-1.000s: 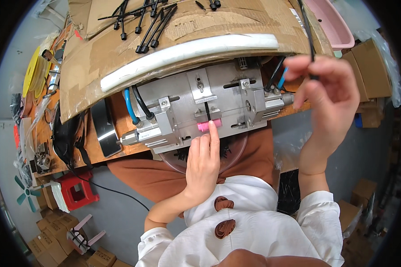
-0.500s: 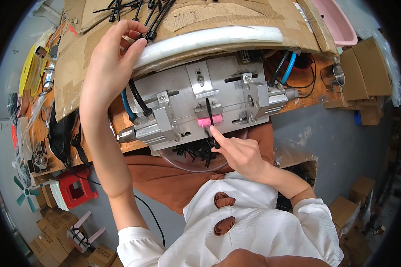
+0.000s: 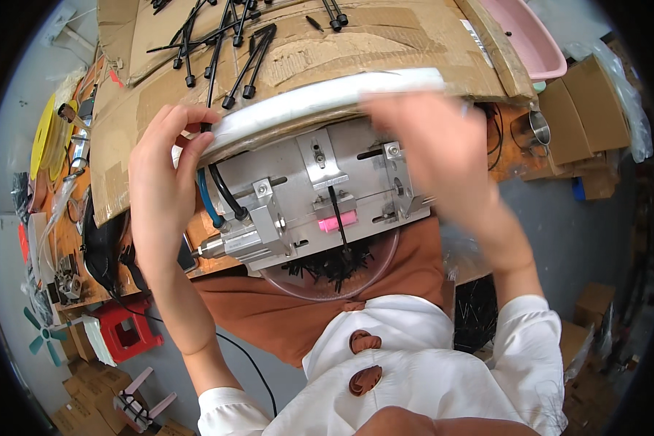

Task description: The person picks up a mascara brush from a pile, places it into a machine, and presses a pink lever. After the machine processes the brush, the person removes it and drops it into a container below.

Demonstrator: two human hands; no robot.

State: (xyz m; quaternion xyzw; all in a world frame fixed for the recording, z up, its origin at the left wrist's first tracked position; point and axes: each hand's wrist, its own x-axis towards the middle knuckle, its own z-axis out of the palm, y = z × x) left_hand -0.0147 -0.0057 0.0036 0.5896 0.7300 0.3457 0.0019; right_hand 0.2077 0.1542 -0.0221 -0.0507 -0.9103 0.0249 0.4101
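My left hand (image 3: 168, 149) is at the left end of a white padded strip (image 3: 327, 91), thumb and fingers closed on the end of a thin black stick (image 3: 213, 80). That stick runs back over the cardboard. My right hand (image 3: 436, 145) is smeared by motion over the strip's right end and the right side of the metal fixture (image 3: 298, 163); its fingers cannot be made out. At the fixture's front middle, another black stick (image 3: 338, 214) lies across a pink block (image 3: 329, 224), its near end reaching over a clear bowl (image 3: 385, 265) on my lap.
Several black sticks with knobbed ends (image 3: 251, 69) lie on the cardboard (image 3: 356, 43). Short black pieces (image 3: 327, 269) fill part of the bowl. A pink basket (image 3: 538, 43) and a metal cup (image 3: 536, 129) are at right, a red stool (image 3: 123, 330) at lower left.
My right hand has left the stick at the fixture and swung up and right. My left hand has drawn nearer, with a black stick in its fingers. The view has shifted slightly.
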